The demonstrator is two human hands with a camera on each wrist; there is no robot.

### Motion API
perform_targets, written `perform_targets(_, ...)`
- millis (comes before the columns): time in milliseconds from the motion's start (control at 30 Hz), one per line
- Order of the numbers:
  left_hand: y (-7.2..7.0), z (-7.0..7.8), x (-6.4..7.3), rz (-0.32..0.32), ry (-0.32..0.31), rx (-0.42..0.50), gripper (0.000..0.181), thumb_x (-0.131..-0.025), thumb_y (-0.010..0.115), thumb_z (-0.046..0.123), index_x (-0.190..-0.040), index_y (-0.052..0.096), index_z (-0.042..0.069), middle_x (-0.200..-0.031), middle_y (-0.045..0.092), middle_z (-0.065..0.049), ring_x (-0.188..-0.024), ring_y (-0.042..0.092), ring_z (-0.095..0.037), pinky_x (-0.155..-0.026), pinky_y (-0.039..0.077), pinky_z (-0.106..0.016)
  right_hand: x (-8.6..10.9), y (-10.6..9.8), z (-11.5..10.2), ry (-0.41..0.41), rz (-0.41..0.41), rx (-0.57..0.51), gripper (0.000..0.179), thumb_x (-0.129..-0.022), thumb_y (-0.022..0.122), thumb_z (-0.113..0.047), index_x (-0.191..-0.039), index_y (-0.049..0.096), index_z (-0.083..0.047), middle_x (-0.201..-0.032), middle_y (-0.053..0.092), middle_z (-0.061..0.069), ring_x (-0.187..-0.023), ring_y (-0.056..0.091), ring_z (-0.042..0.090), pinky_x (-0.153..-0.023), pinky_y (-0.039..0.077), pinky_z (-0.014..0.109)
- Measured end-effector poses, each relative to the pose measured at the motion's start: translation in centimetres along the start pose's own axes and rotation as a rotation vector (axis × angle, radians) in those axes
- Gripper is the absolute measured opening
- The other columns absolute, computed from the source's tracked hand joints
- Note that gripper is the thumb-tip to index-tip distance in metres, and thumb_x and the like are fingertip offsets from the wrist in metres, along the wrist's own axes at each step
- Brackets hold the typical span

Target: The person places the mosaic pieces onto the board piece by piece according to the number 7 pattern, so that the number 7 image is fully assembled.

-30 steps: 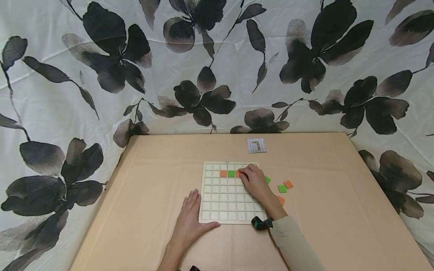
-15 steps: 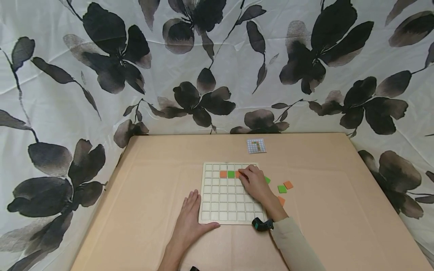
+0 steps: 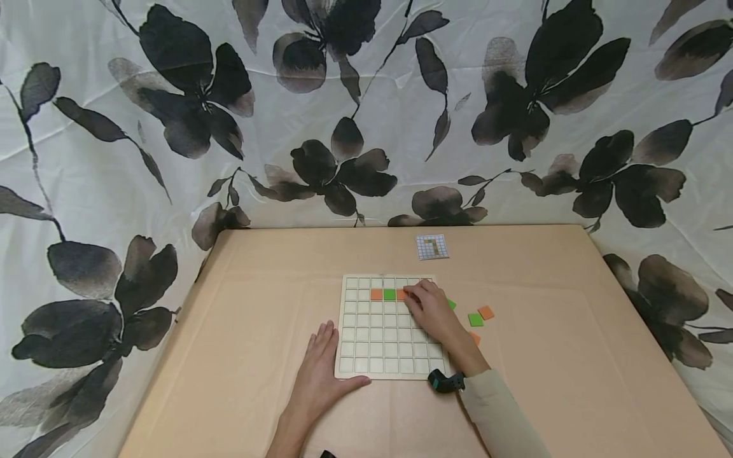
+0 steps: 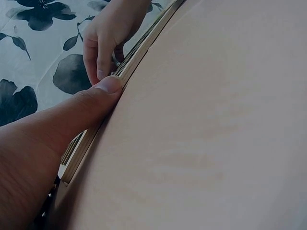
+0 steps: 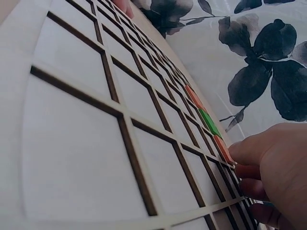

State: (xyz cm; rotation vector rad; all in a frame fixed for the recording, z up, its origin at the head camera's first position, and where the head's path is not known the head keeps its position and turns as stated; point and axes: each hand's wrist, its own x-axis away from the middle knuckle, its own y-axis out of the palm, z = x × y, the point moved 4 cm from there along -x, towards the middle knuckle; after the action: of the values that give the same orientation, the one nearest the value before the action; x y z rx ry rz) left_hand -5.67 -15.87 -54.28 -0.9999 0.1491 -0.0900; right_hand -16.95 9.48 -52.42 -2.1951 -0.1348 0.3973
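A pale square board (image 3: 361, 331) with a grid of cells lies on the table. In its second row from the far side sit an orange tile (image 3: 376, 294), a green tile (image 3: 389, 294) and, right beside that, another orange tile (image 3: 401, 294). My right hand (image 3: 433, 312) holds this last tile at its right side with bent fingers; the right wrist view shows the fingertips right on the orange tile (image 5: 222, 148). My left hand (image 3: 321, 366) steadies the board's near left corner, fingers straight along the left edge, thumb (image 4: 108, 86) against the near edge.
Right of the board lie loose tiles: a green one (image 3: 476, 319), an orange one (image 3: 486, 312), and others partly hidden behind my right hand and wrist. A small printed grid card (image 3: 432, 247) lies near the table's (image 3: 258, 280) far edge. A flowered cloth (image 3: 246, 133) hangs behind.
Almost nothing differs: my right wrist has shifted very slightly while its fingertips stay at the orange tile. My left hand keeps its place at the board.
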Motion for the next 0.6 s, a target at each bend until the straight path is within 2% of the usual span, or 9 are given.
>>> perform_targets(233,-0.1,0.2,-0.1,-0.002,-0.009,0.012,0.126,-0.061,0.08,0.075,-0.151,0.039,-0.004,-0.164,0.03,-0.014,-0.155,0.023,-0.027,-0.131,0.016,-0.039,0.2,-0.4,0.0,-0.042,0.018,-0.01,0.024,-0.098,0.064,-0.015,-0.117,0.073,-0.005,-0.101,0.064,0.004,-0.091,0.056,0.017,-0.079,0.052,0.033)
perform_targets(600,-0.2,0.5,-0.1,0.0,-0.014,0.016,0.126,-0.06,0.082,0.072,-0.151,0.039,-0.003,-0.164,0.031,-0.015,-0.155,0.024,-0.028,-0.131,0.016,-0.04,0.4,-1.3,0.0,-0.044,0.025,0.006,0.026,-0.094,0.069,-0.017,-0.117,0.073,-0.005,-0.105,0.064,0.006,-0.097,0.058,0.022,-0.083,0.053,0.039)
